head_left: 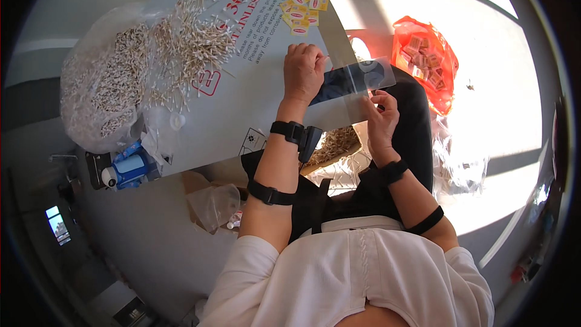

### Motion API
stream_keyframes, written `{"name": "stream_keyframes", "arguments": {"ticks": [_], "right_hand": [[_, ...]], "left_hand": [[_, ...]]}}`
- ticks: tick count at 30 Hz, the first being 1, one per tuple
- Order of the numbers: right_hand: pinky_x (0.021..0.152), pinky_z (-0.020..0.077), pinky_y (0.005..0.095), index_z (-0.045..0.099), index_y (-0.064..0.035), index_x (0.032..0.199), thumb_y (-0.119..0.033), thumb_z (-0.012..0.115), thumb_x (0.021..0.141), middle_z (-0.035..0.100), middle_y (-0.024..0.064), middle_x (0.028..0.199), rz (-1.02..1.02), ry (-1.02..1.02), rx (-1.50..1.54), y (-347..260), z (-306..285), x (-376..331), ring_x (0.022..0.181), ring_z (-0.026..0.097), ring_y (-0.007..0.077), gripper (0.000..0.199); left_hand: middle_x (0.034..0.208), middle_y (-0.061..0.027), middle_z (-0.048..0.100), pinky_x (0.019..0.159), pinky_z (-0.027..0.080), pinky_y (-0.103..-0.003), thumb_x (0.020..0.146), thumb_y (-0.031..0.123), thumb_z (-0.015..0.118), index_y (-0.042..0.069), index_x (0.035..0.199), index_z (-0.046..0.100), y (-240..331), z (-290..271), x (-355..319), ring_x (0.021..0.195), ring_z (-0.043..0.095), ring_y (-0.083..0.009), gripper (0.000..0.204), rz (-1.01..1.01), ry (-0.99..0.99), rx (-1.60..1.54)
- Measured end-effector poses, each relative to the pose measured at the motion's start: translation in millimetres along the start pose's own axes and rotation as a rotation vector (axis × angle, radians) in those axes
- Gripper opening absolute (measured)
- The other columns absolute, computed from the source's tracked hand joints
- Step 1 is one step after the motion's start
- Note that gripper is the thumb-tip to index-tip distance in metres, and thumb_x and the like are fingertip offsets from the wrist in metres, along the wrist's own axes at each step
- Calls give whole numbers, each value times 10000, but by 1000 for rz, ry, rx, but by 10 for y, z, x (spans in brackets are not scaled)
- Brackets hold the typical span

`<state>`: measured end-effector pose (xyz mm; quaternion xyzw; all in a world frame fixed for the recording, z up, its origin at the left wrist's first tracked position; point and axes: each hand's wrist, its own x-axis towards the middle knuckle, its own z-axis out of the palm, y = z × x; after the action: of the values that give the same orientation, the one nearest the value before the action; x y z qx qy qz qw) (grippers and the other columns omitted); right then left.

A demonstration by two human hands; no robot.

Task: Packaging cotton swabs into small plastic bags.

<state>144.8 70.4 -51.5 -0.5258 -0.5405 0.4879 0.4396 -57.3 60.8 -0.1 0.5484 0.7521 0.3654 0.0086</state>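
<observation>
White shirt nearest me, sleeves ending above the elbows. Both forearms reach forward from it. Left forearm runs nearly straight out, leaning a little to the right, with two black straps round it and a dark device at the wrist. Right forearm slants inward, also strapped twice, elbow bent and held out from the body.

Right hand sits lower and closer in, above the dark trousers, palm turned inward; thumb and fingertips grip the near edge of a clear plastic bag. That bag stretches between the hands, by the table's corner, the trousers showing dark through it.

Left hand is farther out, over the table, back of the hand up, fingers curled in. Small pale tip at thumb and forefinger; cannot tell what it is, nor whether these fingers grip the bag.

Beneath the table edge, an open box of swabs. Blue bottle at the table's left corner. Beyond, loose swabs heaped beside a bulging swab sack; yellow packets scattered past the left hand. Red bag of packets on the sunlit floor, off right.
</observation>
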Motion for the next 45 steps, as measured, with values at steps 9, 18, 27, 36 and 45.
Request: {"name": "stream_keyframes", "arguments": {"ticks": [9, 18, 27, 36, 45], "right_hand": [[568, 419, 232, 550, -38, 799, -56, 696, 862, 538, 0, 714, -21, -613, 19, -545, 450, -149, 638, 517, 72, 160], [583, 479, 397, 537, -94, 784, -121, 687, 785, 594, 72, 743, -660, -572, -434, -508, 987, -27, 698, 620, 295, 153], [589, 482, 381, 565, -95, 788, -128, 687, 781, 617, 57, 756, -579, -548, -452, -552, 1348, 52, 699, 625, 288, 127], [604, 492, 365, 575, -79, 787, -106, 672, 777, 626, 74, 775, -484, -690, -359, -559, 1293, 133, 710, 629, 289, 101], [598, 492, 390, 558, -87, 786, -98, 657, 780, 608, 71, 754, -671, -670, -451, -541, 1287, 194, 697, 622, 301, 99]], "left_hand": [[858, -90, 618, 708, 498, -346, 756, 10, 679, 27, 887, 671, -1637, -1249, -527, 779, 605, -239, 132, -748, 329, -7], [840, -91, 559, 749, 476, -397, 721, 31, 710, 67, 802, 623, -1411, -1253, -361, 868, 561, -289, 124, -207, -61, 275], [888, -87, 551, 748, 459, -415, 740, 11, 708, 57, 835, 554, -491, -794, -988, 868, 532, -305, 186, -296, 72, 262], [860, -96, 563, 728, 468, -422, 743, -5, 668, 44, 880, 547, -580, -994, -1039, 861, 544, -310, 189, -195, -35, 234], [780, -101, 559, 623, 486, -434, 732, 17, 632, 53, 795, 539, 23, -865, -1496, 785, 578, -316, 119, -200, -240, 207]]}}
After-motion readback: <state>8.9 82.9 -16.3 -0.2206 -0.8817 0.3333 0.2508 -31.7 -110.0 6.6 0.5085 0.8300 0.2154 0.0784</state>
